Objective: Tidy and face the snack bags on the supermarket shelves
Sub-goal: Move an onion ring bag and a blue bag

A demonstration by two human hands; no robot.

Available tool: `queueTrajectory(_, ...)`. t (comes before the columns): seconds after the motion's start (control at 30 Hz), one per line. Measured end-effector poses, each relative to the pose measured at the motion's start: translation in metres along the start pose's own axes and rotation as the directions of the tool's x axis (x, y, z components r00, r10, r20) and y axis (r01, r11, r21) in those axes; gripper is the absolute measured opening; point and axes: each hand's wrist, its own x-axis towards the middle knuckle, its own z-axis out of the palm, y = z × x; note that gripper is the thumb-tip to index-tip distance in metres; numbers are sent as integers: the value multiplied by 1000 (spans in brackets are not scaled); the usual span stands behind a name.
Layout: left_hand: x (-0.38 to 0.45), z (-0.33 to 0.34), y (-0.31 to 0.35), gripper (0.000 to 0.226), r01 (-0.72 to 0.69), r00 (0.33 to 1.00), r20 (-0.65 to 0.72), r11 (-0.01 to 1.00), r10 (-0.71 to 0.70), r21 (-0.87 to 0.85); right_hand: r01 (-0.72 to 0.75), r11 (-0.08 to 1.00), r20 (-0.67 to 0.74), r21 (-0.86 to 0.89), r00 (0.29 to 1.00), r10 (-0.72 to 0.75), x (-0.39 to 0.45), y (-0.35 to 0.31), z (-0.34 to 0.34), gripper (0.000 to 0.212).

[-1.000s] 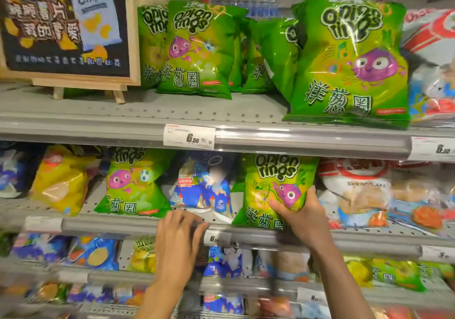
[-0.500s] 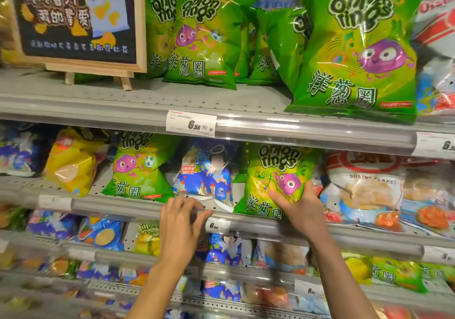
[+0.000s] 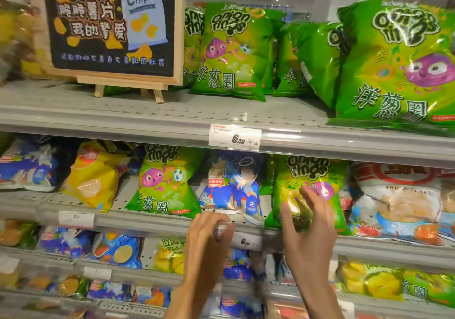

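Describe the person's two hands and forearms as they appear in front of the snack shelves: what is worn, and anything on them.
Both the left hand and the right hand are bare: no gloves and no rings to be seen. The forearms are uncovered down to the bottom edge of the picture, with no sleeve, watch or bracelet in view. Motion blur softens the fingers, so small details such as the nails cannot be made out.

The chalkboard sign [image 3: 110,25] shows a drawn bag lettered "ChipS". Green bags [image 3: 231,50] on both shelves read "Onion rings" (with Chinese characters below). A price tag [image 3: 234,140] reads "6.50". The white bag [image 3: 396,200] says "SHRIMP FLAKE", partly glared.
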Motion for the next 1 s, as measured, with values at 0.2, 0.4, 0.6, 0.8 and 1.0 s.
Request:
queueTrajectory(0.2, 20, -63, -35, 21, -35, 994, -110, 987, 18, -154, -203, 976, 204, -81, 955, 216, 5, -32, 71, 76)
queueTrajectory(0.4, 53, -115, -88, 39, 43, 969, -238, 995, -65, -95, -316, 931, 235, -181, 906, 353, 17, -29, 104, 96)
queueTrajectory(0.6, 101, -123, -116, 85, 365, 927, 175, 909, -333, -203, -421, 891, 217, -169, 866, 451, 17, -30, 113, 88)
queueTrajectory(0.8, 128, -116, -134, 91, 477, 845, 428, 812, -320, -336, -570, 817, 327, -88, 758, 564, 23, -25, 115, 77)
queueTrajectory(1.0, 133, -114, -141, 83, 493, 816, 510, 789, -272, -367, -597, 799, 355, -69, 734, 579, 27, -23, 124, 56)
